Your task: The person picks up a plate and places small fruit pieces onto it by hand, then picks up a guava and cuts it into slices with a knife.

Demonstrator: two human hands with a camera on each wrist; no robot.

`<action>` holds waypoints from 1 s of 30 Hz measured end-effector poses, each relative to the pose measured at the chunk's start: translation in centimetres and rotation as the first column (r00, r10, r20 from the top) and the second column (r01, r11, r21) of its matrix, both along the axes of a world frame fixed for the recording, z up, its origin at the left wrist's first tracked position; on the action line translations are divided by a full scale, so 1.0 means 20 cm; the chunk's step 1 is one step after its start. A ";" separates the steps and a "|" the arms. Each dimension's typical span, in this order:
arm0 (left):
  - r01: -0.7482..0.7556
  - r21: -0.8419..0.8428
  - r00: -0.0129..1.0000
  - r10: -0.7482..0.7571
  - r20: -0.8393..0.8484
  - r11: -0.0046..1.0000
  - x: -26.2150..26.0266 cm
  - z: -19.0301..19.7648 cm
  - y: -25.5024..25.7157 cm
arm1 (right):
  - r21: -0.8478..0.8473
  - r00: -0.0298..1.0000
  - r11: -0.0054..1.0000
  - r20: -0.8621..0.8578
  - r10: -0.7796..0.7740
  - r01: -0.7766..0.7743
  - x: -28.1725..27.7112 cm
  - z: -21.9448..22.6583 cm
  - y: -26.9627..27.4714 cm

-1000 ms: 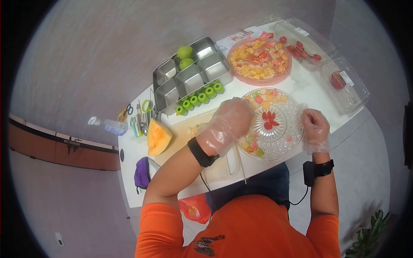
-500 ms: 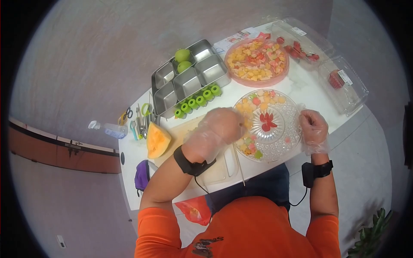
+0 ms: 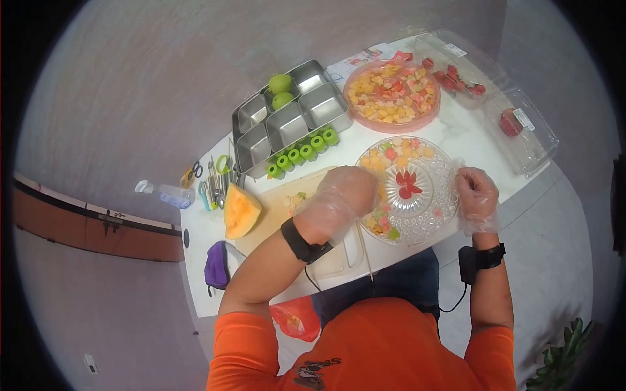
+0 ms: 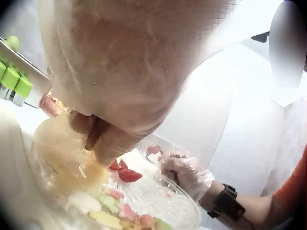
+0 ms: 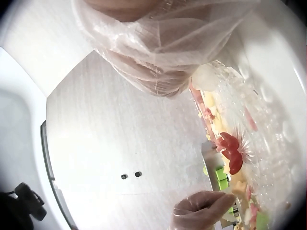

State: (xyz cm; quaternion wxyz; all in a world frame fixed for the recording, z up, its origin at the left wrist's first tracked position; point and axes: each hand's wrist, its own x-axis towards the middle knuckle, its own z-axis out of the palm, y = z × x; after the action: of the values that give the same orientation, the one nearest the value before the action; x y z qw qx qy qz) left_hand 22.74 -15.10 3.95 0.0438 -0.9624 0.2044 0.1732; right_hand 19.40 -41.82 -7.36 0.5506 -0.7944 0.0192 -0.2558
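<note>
A round clear glass plate (image 3: 430,225) carries red strawberry slices (image 3: 407,185) at its centre and small cut fruit pieces (image 3: 380,223) along its left side and far rim. My left hand (image 3: 349,190), in a clear plastic glove, is at the plate's left edge. In the left wrist view its fingertips (image 4: 106,152) come together low over the pale orange pieces, pinching what seems a small fruit piece, mostly hidden by the fingers. On the plate's right rim, my gloved right hand (image 3: 478,195) grips the edge with curled fingers.
Left of the plate lie a cutting board (image 3: 326,260) and a melon wedge (image 3: 241,212). Behind stand a metal compartment tray (image 3: 287,124) with green fruits, several green-topped cutters (image 3: 306,152) and a pink divided dish (image 3: 391,120) of fruit. Clear boxes (image 3: 528,146) hold strawberries at the right.
My left hand drew back leftward from the plate, then came forward and right again to its left edge. My right hand has stayed at the right rim.
</note>
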 end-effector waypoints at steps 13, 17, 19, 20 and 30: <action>-0.277 -0.305 0.950 0.306 0.052 0.911 -0.18 0.13 0.67 | -0.016 0.999 0.999 0.003 0.032 -0.032 0.02 -0.08 -0.04; -0.256 -0.129 0.964 0.263 0.046 0.958 -0.16 0.00 0.72 | -0.004 0.998 0.998 -0.038 0.056 -0.056 0.04 -0.12 -0.06; -0.267 -0.138 0.959 0.277 0.058 0.954 -0.15 -0.05 0.72 | 0.065 0.999 0.997 -0.030 0.039 -0.037 0.04 -0.11 -0.05; -0.098 -0.234 0.974 0.141 0.177 0.967 -0.16 -0.08 0.70 | 0.056 0.999 0.998 -0.028 0.042 -0.041 0.04 -0.11 -0.06; 0.166 -0.108 0.971 -0.143 0.192 0.980 -0.08 -0.14 0.54 | 0.017 1.000 1.000 -0.021 0.016 -0.015 0.04 -0.12 -0.06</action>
State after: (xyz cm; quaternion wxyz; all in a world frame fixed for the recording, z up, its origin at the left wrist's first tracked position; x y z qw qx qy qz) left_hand 21.18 -4.29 1.16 0.0161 -0.9563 0.2840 0.0668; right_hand 20.24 -43.02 -9.73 0.5591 -0.7924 0.0209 -0.2430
